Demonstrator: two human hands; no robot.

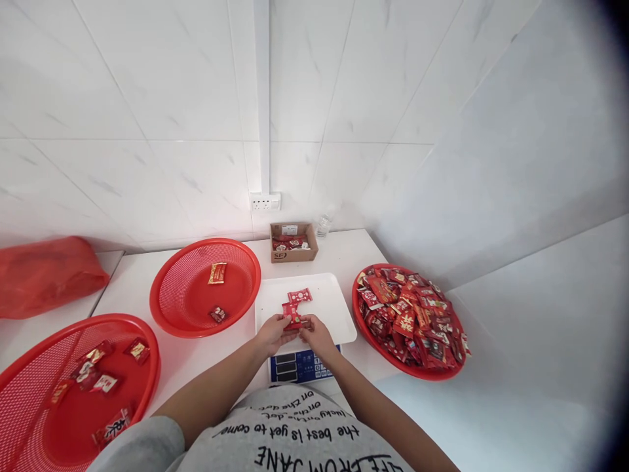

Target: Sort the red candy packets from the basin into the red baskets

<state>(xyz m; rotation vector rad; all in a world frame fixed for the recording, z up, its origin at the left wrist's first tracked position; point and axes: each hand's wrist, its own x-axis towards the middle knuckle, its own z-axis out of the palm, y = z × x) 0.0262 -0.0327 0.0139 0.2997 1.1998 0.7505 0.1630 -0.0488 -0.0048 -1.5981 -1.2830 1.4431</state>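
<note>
Over the white tray [324,295] of a weighing scale, I hold a small red snack packet [291,317] between both hands. My left hand [273,335] is closed on its left side, the thumb on top. On the opposite side, the fingers of my right hand [317,334] pinch the packet's edge. Another red packet [299,295] lies on the tray just beyond my hands. The scale's blue panel [301,366], with dark displays and keys, shows below my wrists.
A red basket [361,321] heaped with packets stands at the right. Two red baskets, a round one [162,305] and a nearer one [152,354], hold a few packets at left. A cardboard box [295,256], a clear glass [323,226] and a red bag [49,275] sit further back.
</note>
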